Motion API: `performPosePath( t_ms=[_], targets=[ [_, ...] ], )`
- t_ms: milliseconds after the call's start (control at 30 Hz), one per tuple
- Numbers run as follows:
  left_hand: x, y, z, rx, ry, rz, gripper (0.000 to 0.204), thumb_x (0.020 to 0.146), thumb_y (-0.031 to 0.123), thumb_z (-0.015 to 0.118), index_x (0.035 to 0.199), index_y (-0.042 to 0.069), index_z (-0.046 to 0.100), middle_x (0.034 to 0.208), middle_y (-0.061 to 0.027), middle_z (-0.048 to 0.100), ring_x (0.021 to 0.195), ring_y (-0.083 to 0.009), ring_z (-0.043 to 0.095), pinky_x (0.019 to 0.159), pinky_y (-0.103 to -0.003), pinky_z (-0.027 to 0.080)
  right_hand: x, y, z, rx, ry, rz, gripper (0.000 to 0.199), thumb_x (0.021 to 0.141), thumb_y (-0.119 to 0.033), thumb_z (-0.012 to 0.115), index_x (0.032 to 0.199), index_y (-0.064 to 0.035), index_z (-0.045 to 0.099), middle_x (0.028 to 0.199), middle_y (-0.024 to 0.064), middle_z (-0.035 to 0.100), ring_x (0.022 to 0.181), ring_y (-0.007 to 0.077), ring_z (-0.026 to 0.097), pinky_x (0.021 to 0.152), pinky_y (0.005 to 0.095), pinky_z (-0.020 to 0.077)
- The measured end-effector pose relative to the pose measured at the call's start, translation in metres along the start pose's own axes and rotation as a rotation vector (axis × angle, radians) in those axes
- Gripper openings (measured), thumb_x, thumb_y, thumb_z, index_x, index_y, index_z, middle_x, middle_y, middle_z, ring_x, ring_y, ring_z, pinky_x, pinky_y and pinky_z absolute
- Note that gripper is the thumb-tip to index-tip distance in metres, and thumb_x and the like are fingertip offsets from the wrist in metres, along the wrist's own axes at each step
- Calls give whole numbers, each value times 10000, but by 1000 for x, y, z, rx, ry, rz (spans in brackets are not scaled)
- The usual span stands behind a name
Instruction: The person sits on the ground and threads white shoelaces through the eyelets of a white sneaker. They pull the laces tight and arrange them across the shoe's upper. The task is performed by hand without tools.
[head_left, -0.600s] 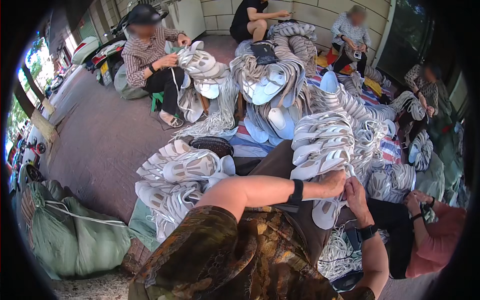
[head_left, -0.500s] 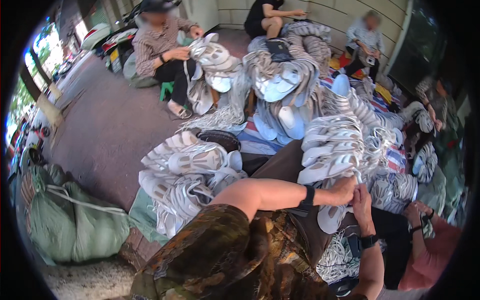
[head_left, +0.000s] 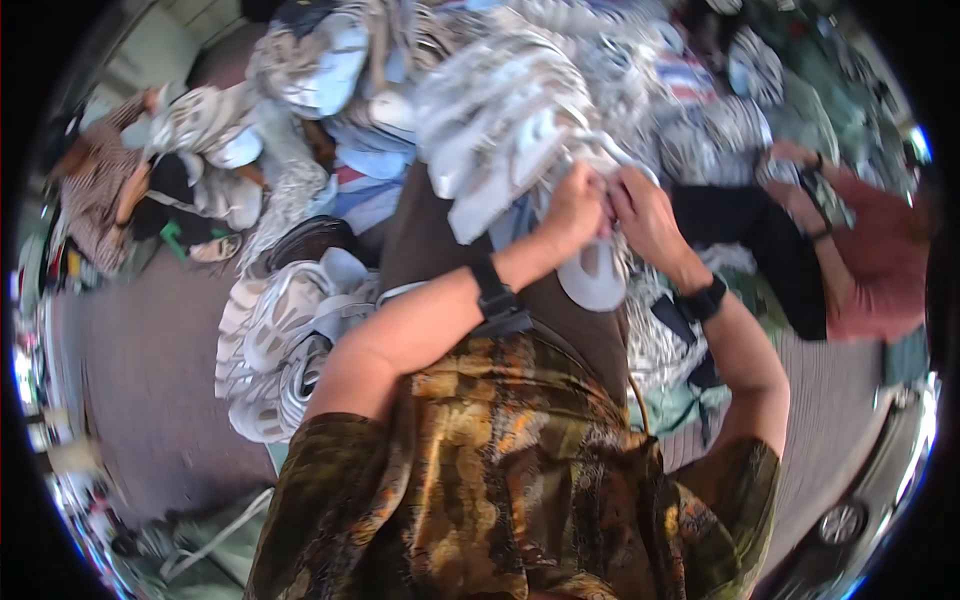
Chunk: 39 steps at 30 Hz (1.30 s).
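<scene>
My left hand [head_left: 572, 212] and my right hand [head_left: 645, 215] meet over my lap, both closed on a white shoe piece [head_left: 592, 272] that hangs just below them. A black band sits on each wrist. A big bundle of white shoe uppers [head_left: 510, 120] lies right behind my hands. Another pile of white uppers [head_left: 280, 340] sits at my left knee. My patterned shirt fills the lower middle of the view.
A person in a striped shirt [head_left: 100, 190] sits at the far left with a bundle of white uppers. A person in a red top [head_left: 870, 260] works at my right. More white piles cover the far side. Bare floor [head_left: 140, 370] lies at my left.
The view has tilted down and swung, with blur. My hands stay together on the white piece, now higher in the picture and closer to the big bundle.
</scene>
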<state>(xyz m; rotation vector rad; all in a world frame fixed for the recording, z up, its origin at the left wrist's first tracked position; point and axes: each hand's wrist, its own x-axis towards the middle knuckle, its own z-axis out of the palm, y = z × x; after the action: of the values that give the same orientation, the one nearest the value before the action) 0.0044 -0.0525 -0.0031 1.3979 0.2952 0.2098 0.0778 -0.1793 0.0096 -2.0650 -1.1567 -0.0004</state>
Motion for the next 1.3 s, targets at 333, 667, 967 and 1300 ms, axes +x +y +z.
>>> performPosePath(
  t_ms=[333,667,967,1300],
  targets=[
    [-1,-3,-15,-131,-180,7,102,973,22,439,1063,-22,461,734,-110,595,559,-173,615,506,-308,518,-1,1,-25,569,-107,262,102,931,29,497,1001,-28,543,839,-13,548,783,90,546,698,274,488],
    [-20,16,-34,224,-198,252,76,961,39,499,978,-6,558,750,-97,653,561,-123,632,478,-261,503,-14,-12,-35,13,-266,-281,163,776,20,651,928,-19,607,954,91,593,888,298,608,758,380,497],
    [-10,21,-14,301,-109,444,22,933,39,543,944,20,547,701,-78,643,519,-148,613,479,-287,482,-4,-3,-27,360,-118,109,130,907,-126,643,868,-7,678,749,9,624,692,71,582,616,257,481],
    [3,29,-17,634,22,770,26,821,2,603,847,-3,603,918,-132,563,817,-298,603,714,-387,486,0,12,-1,551,-182,193,147,904,-171,677,953,-46,737,731,-15,646,622,49,566,570,210,471]
  ],
)
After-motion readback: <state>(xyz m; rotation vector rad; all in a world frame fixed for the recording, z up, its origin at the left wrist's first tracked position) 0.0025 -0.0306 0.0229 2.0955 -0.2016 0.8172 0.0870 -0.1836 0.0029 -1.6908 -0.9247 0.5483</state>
